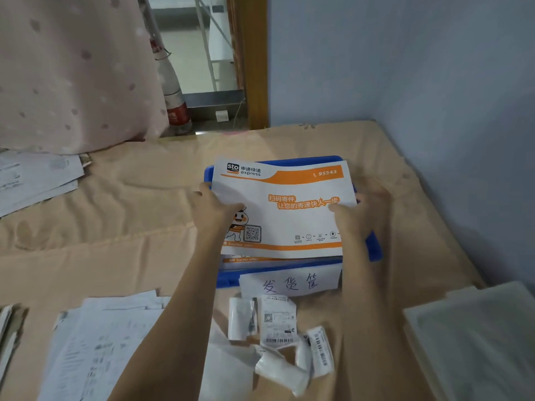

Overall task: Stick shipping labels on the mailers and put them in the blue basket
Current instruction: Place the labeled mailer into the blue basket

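- White and orange, the mailer [285, 208] lay over the blue basket [373, 247] at the frame's centre.
- The left hand [215, 208] and the right hand [362, 211] each gripped a side edge of it.
- Loose labels [279, 321] lay below the basket; paper sheets [107, 342] lay lower left.

Mailer [289, 209] lies over basket [373, 250]; loose labels [278, 322] in front.

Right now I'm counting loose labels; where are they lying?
In the head view, the loose labels lie crumpled on the bedsheet, just in front of the blue basket and its handwritten paper sign.
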Action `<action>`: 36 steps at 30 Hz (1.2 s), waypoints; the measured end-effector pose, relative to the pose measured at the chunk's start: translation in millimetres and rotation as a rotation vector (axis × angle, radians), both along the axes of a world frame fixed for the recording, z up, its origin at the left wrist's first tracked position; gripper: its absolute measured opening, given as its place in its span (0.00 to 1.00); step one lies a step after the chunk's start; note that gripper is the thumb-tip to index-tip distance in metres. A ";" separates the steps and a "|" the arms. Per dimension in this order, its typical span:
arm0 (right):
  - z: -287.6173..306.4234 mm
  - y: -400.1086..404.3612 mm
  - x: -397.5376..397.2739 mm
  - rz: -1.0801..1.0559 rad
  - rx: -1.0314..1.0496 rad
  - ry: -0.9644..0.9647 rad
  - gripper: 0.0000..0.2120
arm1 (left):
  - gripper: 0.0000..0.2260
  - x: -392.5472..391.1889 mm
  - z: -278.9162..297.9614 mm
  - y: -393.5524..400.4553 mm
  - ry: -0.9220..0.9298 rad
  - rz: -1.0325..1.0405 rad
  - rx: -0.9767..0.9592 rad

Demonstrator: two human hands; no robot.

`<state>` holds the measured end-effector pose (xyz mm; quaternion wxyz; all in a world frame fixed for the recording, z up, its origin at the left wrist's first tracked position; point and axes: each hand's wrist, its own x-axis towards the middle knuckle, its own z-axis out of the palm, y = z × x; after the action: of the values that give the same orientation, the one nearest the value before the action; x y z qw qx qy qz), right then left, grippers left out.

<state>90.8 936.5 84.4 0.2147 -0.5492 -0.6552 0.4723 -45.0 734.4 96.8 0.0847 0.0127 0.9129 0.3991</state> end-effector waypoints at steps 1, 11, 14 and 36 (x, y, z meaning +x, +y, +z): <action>-4.9 0.2 -5.1 0.017 0.017 -0.015 0.24 | 0.36 -3.2 -6.2 3.0 0.007 0.005 -0.017; -52.5 -7.4 -22.7 0.114 0.182 -0.259 0.27 | 0.41 6.9 -60.6 14.6 0.063 -0.050 -0.353; -63.3 -9.8 -19.6 0.111 0.216 -0.331 0.28 | 0.44 8.4 -68.8 16.0 0.062 -0.078 -0.403; -10.5 -74.0 -4.9 0.219 -0.018 0.033 0.20 | 0.10 44.8 -19.9 -24.4 0.040 -0.038 0.055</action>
<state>85.9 862.5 73.8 0.1676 -0.4684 -0.7032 0.5079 -0.3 710.0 76.9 0.0737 0.0405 0.9027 0.4219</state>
